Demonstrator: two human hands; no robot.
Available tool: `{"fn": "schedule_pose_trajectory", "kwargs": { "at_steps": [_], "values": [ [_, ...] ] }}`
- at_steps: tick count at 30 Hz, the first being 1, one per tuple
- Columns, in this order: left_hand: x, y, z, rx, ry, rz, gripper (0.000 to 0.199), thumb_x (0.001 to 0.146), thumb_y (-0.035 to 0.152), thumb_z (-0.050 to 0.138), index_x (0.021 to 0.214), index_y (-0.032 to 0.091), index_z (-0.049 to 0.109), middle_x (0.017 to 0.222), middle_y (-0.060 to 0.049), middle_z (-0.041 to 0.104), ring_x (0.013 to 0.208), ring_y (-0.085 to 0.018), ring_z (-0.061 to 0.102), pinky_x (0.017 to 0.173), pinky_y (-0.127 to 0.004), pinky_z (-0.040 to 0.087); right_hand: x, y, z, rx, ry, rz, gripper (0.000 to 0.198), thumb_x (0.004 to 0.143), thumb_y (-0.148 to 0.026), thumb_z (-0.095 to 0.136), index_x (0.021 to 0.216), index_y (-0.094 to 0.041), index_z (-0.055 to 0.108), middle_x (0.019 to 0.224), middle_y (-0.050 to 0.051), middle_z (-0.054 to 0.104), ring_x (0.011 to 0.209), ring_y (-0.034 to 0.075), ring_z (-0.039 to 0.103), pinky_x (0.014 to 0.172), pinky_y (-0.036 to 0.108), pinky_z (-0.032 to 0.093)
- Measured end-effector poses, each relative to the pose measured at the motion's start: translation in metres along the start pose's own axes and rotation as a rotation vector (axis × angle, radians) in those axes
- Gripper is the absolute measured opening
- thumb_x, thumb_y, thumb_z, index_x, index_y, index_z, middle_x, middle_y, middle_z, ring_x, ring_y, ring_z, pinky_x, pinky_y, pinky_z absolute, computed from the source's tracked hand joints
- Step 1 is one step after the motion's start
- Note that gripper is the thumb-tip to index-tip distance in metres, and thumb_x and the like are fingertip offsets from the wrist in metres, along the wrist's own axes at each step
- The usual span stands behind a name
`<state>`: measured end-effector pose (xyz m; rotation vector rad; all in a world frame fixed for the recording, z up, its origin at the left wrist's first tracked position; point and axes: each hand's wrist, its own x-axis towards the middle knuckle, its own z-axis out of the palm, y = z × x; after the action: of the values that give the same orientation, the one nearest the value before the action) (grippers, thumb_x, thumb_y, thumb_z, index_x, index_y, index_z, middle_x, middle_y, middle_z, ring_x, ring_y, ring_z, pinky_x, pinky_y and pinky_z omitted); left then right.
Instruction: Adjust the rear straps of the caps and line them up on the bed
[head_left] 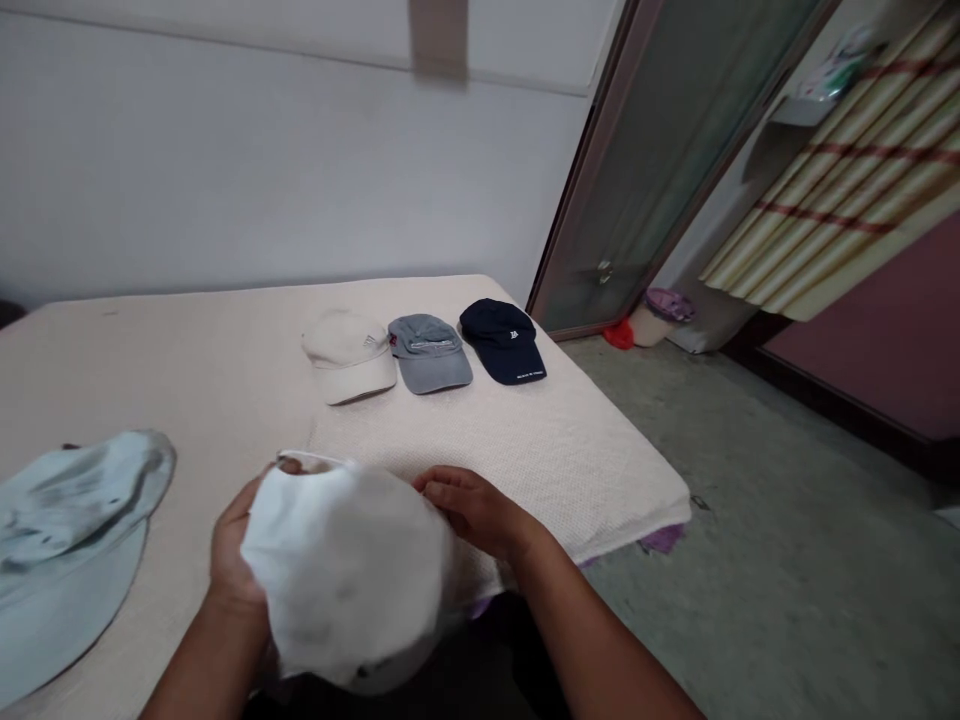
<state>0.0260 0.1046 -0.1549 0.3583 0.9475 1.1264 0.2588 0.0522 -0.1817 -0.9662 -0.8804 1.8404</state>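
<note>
A white baseball cap [352, 570], smeared by motion, is held over the near edge of the bed. My left hand [238, 545] grips its left side by the rear opening, with a fingertip showing through the gap below the strap. On the opposite side, my right hand [472, 508] has its fingers curled in against the cap's far right edge; the cap hides part of them. Beyond lie a beige cap [349, 350], a grey cap [431, 352] and a navy cap [504, 340] in a row. To the left rests a pale blue cap [75, 540], partly cut off.
The bed [187, 370] has a cream cover and meets a white wall. Right of it are a concrete floor [765, 530], a glass sliding door [645, 170], a lined waste bin [660, 315] and a striped curtain [847, 180].
</note>
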Motion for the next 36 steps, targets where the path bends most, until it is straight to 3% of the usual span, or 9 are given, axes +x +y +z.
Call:
{"fn": "schedule_pose_trajectory", "kwargs": {
  "at_steps": [5,7,10,14,17,22,26,33,36],
  "values": [
    [0.011,0.003,0.003,-0.063,0.084,0.116,0.014,0.079,0.026,0.047,0.075,0.023,0.061,0.060,0.003,0.067,0.053,-0.016,0.063,0.053,-0.024,0.055,-0.017,-0.002,-0.016,-0.036,-0.169,-0.023,0.029,0.068,-0.025,0.074,0.097,-0.019,0.068,0.095,0.003,0.065,0.085,0.016,0.057,0.080,0.030,0.041],
    [0.015,-0.002,0.005,-0.042,0.086,0.094,0.016,0.080,0.027,0.047,0.078,0.023,0.062,0.064,0.003,0.070,0.057,-0.017,0.064,0.056,-0.026,0.056,-0.021,-0.003,-0.021,-0.038,-0.144,-0.061,0.030,0.065,-0.020,0.075,0.094,-0.019,0.068,0.094,0.003,0.066,0.084,0.016,0.058,0.081,0.030,0.041],
    [0.019,-0.013,0.015,-0.019,0.038,0.007,0.023,0.083,0.024,0.043,0.088,0.019,0.065,0.072,-0.002,0.073,0.064,-0.019,0.067,0.063,-0.027,0.057,-0.025,-0.008,-0.029,0.009,0.057,-0.152,0.020,0.067,-0.019,0.072,0.087,-0.018,0.067,0.086,0.001,0.066,0.075,0.014,0.058,0.073,0.027,0.043],
    [0.021,-0.033,0.031,-0.061,-0.172,-0.118,0.028,0.088,0.020,0.040,0.098,0.013,0.066,0.091,-0.010,0.074,0.081,-0.020,0.069,0.075,-0.031,0.056,-0.035,-0.021,-0.051,0.117,0.344,-0.322,0.019,0.071,-0.029,0.070,0.085,-0.019,0.062,0.075,0.000,0.065,0.062,0.014,0.057,0.062,0.027,0.046],
    [0.019,-0.048,0.036,0.004,-0.196,-0.234,0.028,0.090,0.023,0.043,0.098,0.009,0.066,0.102,-0.017,0.071,0.091,-0.023,0.068,0.077,-0.032,0.056,-0.045,-0.030,-0.077,0.120,0.584,-0.476,0.023,0.068,-0.032,0.071,0.083,-0.018,0.061,0.069,-0.001,0.063,0.056,0.013,0.054,0.055,0.024,0.044],
    [0.015,-0.056,0.032,0.083,-0.143,-0.285,0.023,0.089,0.016,0.045,0.088,0.008,0.067,0.087,-0.012,0.071,0.070,-0.015,0.067,0.059,-0.023,0.055,-0.057,-0.038,-0.128,-0.106,0.998,-0.653,0.025,0.068,-0.038,0.067,0.081,-0.017,0.063,0.074,0.000,0.065,0.065,0.016,0.058,0.064,0.027,0.046],
    [0.016,-0.057,0.029,0.108,-0.098,-0.255,0.020,0.088,0.012,0.046,0.082,0.010,0.066,0.079,-0.008,0.068,0.059,-0.011,0.063,0.052,-0.020,0.053,-0.059,-0.038,-0.160,-0.472,1.268,-0.540,0.030,0.071,-0.041,0.057,0.082,-0.015,0.067,0.083,0.005,0.068,0.079,0.021,0.060,0.072,0.030,0.046],
    [0.015,-0.053,0.024,0.127,-0.088,-0.238,0.016,0.085,0.009,0.049,0.080,0.010,0.065,0.076,-0.005,0.064,0.055,-0.008,0.059,0.048,-0.017,0.050,-0.057,-0.027,-0.191,-0.713,1.300,-0.281,0.018,0.064,-0.030,0.058,0.065,-0.016,0.068,0.069,0.008,0.068,0.068,0.022,0.058,0.066,0.031,0.042],
    [0.015,-0.049,0.019,0.127,-0.084,-0.224,0.014,0.083,0.009,0.051,0.081,0.011,0.065,0.076,-0.004,0.064,0.055,-0.008,0.058,0.048,-0.017,0.050,-0.056,-0.030,-0.187,-0.798,1.361,-0.231,0.019,0.065,-0.025,0.057,0.074,-0.014,0.070,0.074,0.011,0.067,0.071,0.023,0.058,0.069,0.034,0.041]
  ]
}}
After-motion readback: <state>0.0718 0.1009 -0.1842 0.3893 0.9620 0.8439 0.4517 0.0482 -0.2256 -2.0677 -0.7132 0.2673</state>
